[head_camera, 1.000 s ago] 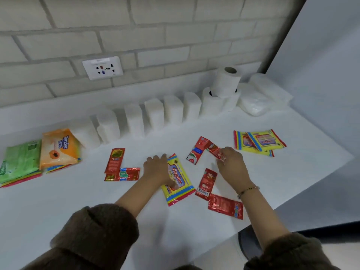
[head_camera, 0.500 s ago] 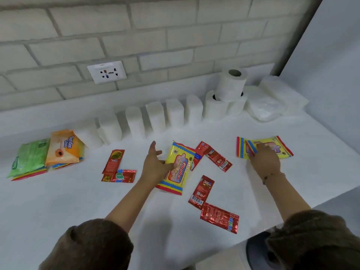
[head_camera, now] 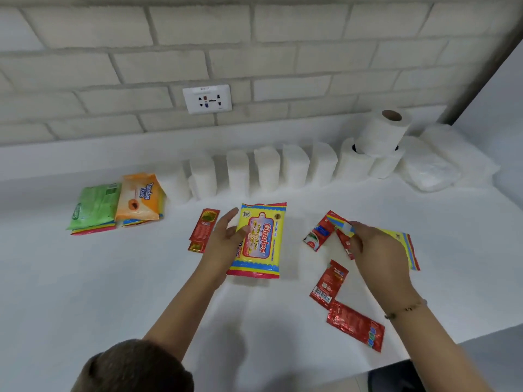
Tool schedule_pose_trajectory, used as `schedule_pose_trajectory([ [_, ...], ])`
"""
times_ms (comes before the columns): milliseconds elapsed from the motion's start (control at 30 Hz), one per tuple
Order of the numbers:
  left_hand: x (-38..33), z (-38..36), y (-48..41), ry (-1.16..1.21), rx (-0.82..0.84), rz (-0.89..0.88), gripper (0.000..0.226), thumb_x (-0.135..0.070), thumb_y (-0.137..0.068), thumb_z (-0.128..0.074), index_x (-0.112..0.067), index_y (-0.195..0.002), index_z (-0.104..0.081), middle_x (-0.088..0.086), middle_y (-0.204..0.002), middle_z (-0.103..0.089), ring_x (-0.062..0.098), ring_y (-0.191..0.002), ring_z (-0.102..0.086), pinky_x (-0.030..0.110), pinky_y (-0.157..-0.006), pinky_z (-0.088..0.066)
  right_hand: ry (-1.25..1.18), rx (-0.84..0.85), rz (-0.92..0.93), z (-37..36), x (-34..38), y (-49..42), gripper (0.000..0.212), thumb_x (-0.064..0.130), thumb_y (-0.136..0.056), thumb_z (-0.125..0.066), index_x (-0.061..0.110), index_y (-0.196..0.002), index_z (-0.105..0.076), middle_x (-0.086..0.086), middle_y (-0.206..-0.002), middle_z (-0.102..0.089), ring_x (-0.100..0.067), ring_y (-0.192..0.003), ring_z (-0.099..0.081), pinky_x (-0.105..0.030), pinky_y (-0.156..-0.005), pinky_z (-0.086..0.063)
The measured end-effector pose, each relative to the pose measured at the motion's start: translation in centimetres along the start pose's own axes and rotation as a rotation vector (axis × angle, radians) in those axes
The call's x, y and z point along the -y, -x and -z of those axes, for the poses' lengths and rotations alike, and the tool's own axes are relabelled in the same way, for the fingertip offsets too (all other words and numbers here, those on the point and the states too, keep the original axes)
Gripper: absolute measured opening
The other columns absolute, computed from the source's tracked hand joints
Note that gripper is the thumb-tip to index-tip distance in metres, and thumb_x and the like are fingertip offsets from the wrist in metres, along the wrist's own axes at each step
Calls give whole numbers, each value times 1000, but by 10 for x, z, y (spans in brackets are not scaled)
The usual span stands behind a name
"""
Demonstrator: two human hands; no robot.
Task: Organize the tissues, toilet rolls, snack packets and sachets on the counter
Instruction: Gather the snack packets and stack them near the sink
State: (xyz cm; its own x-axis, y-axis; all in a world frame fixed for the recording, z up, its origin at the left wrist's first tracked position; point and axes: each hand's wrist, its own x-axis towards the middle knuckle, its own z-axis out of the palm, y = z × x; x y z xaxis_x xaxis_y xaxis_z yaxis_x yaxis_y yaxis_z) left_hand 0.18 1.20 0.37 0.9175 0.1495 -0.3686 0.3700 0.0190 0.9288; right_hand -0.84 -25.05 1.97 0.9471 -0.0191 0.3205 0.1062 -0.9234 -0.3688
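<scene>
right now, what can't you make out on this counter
Head view:
- Yellow packets in the right hand: the hand covers their fronts, count unclear.
- Lower red sachet beside the left hand holding the Giggles pack: the hand hides most of it.
- Packets under the orange Tender Love pack and green pack: only edges show.
- Tissue packs at far right: washed out, outlines blur.

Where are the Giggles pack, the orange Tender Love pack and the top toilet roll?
Giggles pack (head_camera: 261,239): head view, middle of its printed front.
Orange Tender Love pack (head_camera: 140,198): head view, front face.
Top toilet roll (head_camera: 380,134): head view, side wall.
</scene>
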Motion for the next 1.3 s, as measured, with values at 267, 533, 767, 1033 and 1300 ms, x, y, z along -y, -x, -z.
schedule_pose_trajectory([
  [267,-17,132,10,274,9,-37,58,1,-86,-56,-35,-131,-45,-6,-106,-68,14,-79,-71,31,-60,-59,-763,190,-56,-44,151,-6,34,0,-90,-50,20,-108,-70,10,-86,-72,-12,-76,-67,-37,-77,-58],
  [533,-13,273,7,404,-244,-50,55,2,-87,-52,-25,-134,-45,2,-111,-63,18,-83,-66,31,-68,-54,-777,280,152,-120,290,-33,31,4,-91,-49,18,-109,-70,-16,-66,-61,-9,-55,-39,-23,-53,-36],
  [767,-15,334,-12,393,-313,-68,58,3,-87,-53,-25,-136,-41,4,-117,-61,21,-89,-65,34,-74,-54,-500,314,413,-182,365,-74,34,-4,-87,-45,5,-116,-63,-6,-93,-71,-19,-80,-64,-25,-72,-46],
  [1033,-5,358,-35,320,-279,-61,56,4,-87,-55,-25,-133,-42,-1,-110,-63,22,-95,-65,37,-78,-56,-19,587,489,-238,357,-67,45,-4,-92,-37,3,-135,-45,-17,-148,-37,-28,-143,-26,-35,-118,-10],
  [1300,-7,342,-89,6,-263,-132,63,3,-87,-56,-16,-141,-32,2,-118,-55,19,-101,-56,27,-79,-49,-68,576,367,-230,365,-63,44,3,-91,-43,4,-135,-45,-11,-149,-38,-23,-143,-25,-31,-119,-19],
])
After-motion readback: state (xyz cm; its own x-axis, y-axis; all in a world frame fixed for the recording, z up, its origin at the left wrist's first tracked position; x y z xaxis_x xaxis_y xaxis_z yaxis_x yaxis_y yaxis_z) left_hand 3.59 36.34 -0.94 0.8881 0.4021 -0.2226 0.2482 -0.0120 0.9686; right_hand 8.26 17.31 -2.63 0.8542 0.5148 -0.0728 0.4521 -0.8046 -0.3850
